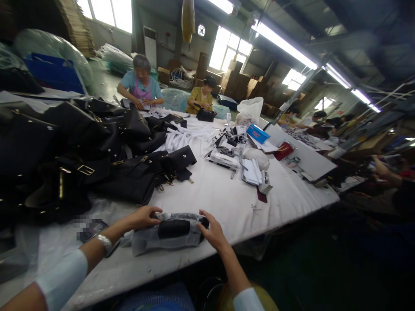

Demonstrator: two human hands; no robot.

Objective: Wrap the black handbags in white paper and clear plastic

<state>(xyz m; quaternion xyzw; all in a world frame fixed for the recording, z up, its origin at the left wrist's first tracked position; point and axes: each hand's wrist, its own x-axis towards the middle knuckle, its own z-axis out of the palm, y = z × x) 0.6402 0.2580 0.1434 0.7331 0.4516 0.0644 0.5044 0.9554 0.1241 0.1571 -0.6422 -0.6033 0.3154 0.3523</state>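
Note:
In front of me on the white table lies a clear plastic bag with a black item inside, seemingly a handbag; the film hides its details. My left hand grips the bag's upper left edge between thumb and fingers. At the upper right corner, my right hand has its thumb and fingers closed around the plastic. A silvery band circles my left wrist.
Black handbags with gold buckles are heaped on the left. White strips, papers, a tape dispenser and a blue box lie farther back. Two co-workers sit across the table.

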